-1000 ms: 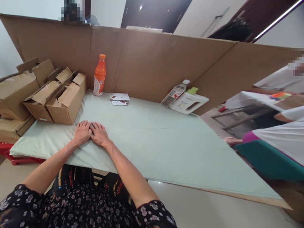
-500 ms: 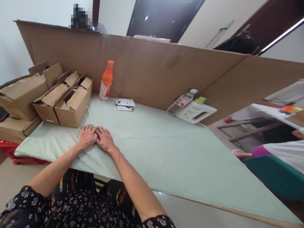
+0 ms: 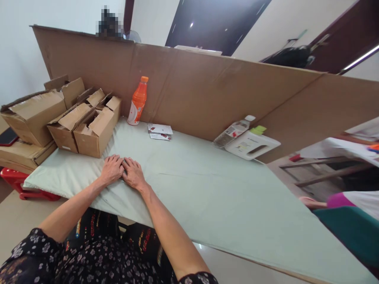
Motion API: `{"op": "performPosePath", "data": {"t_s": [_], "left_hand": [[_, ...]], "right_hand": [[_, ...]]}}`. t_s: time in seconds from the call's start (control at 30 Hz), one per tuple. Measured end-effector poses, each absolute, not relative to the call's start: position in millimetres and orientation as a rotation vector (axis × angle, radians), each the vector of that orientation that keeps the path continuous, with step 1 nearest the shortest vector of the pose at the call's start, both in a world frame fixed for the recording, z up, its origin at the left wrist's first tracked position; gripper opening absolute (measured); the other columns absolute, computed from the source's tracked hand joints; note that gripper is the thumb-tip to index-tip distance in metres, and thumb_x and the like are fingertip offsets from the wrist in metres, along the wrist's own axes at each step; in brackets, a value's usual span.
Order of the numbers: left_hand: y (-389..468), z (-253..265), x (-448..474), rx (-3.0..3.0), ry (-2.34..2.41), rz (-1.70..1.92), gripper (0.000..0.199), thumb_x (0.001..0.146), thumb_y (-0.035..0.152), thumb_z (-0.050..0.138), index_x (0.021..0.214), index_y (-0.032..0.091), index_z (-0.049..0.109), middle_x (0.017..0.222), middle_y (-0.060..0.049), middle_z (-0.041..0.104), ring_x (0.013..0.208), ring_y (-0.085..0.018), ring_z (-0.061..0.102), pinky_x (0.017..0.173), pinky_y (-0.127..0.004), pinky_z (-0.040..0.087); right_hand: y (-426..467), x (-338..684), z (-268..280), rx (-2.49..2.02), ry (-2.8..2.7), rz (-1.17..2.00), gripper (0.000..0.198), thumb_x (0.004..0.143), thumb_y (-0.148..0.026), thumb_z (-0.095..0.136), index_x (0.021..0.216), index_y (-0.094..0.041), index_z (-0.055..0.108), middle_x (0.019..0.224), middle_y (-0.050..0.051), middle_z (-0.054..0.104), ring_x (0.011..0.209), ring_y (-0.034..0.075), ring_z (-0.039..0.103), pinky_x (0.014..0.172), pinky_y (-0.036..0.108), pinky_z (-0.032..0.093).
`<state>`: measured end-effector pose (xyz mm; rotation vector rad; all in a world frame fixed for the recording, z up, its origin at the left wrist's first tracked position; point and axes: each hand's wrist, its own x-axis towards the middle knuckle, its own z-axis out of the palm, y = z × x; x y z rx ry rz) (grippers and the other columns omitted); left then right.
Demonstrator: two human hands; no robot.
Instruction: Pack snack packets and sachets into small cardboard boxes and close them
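Orange bottle point(image 3: 138, 101), one, capped, upright on a cloth-covered table point(image 3: 213, 197), just before a brown cardboard partition point(image 3: 207, 86). Left hand point(image 3: 111, 169), bare, resting on the cloth-covered table in front of the orange bottle and a little to its left: palm down, fingers slightly bent and close together. Right hand point(image 3: 134, 173), bare, likewise palm down in front of the orange bottle, fingers loosely extended, just beside the left hand; whether anything lies under either palm cannot be told. Narrow cardboard boxes point(image 3: 108, 132), two, side by side, flaps partly open, left of the orange bottle and close to the left hand. Larger cardboard box point(image 3: 35, 114), one, farther left of the orange bottle. Printed cards point(image 3: 160, 131), small group, lying flat just right of the orange bottle. Clear bottle point(image 3: 232, 134) and white jug point(image 3: 254, 146), one each, together, well to the right of the orange bottle.
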<state>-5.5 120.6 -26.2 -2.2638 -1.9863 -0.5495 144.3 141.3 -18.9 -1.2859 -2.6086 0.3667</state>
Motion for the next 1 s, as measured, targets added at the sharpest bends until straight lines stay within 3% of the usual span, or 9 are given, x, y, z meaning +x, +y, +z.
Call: {"op": "performPosePath", "data": {"t_s": [0.37,0.5,0.6,0.7,0.87,1.0], "left_hand": [[120.5,-27.9,-6.7,-2.284,-1.985,-0.733,0.036,0.101,0.039,0.067,0.131,0.019,0.064,0.136,-0.011,0.064,0.119,-0.027,0.066,0.101,-0.05,0.058],[99.2,-17.6,-7.3,-2.235,-1.922,-0.959,0.03,0.096,0.025,0.067,0.125,0.019,0.067,0.14,-0.015,0.063,0.127,-0.029,0.063,0.107,-0.048,0.056],[73.3,9.4,-20.1,-2.147,-1.795,-1.154,0.041,0.092,0.02,0.061,0.133,0.023,0.061,0.155,-0.016,0.051,0.142,-0.031,0.053,0.116,-0.051,0.05],[61.9,40.4,-45.9,-1.948,-1.678,-1.323,0.057,0.094,0.021,0.057,0.149,0.025,0.044,0.16,-0.017,0.042,0.151,-0.034,0.042,0.122,-0.059,0.04],[83.9,59.3,-80.6,-1.736,-1.658,-1.343,0.075,0.088,0.02,0.061,0.158,0.021,0.034,0.146,-0.017,0.056,0.146,-0.037,0.046,0.118,-0.059,0.042],[104.0,58.3,-76.1,-1.816,-1.624,-1.309,0.08,0.086,0.019,0.062,0.16,0.02,0.03,0.145,-0.018,0.059,0.144,-0.037,0.048,0.118,-0.057,0.042]], "right_hand": [[140.9,145.1,-17.9,-1.265,-2.591,0.379,0.053,0.103,-0.03,0.048,0.154,-0.02,0.054,0.166,0.013,0.045,0.155,0.028,0.038,0.126,0.046,0.026],[139.0,148.6,-22.3,-1.256,-2.599,0.379,0.052,0.103,-0.03,0.05,0.153,-0.019,0.055,0.167,0.013,0.044,0.155,0.029,0.038,0.126,0.048,0.027],[136.9,151.5,-25.8,-1.253,-2.594,0.37,0.05,0.103,-0.034,0.053,0.15,-0.019,0.058,0.165,0.014,0.047,0.154,0.03,0.04,0.125,0.049,0.03],[135.8,153.3,-28.0,-1.26,-2.59,0.365,0.05,0.102,-0.035,0.055,0.149,-0.02,0.059,0.164,0.014,0.048,0.152,0.03,0.042,0.124,0.049,0.032],[136.5,154.6,-33.4,-1.267,-2.584,0.347,0.048,0.103,-0.033,0.054,0.148,-0.02,0.06,0.163,0.014,0.049,0.152,0.03,0.043,0.123,0.05,0.034],[137.7,156.4,-40.3,-1.256,-2.573,0.303,0.046,0.102,-0.033,0.054,0.146,-0.022,0.062,0.162,0.014,0.05,0.151,0.031,0.046,0.122,0.052,0.037]]}}
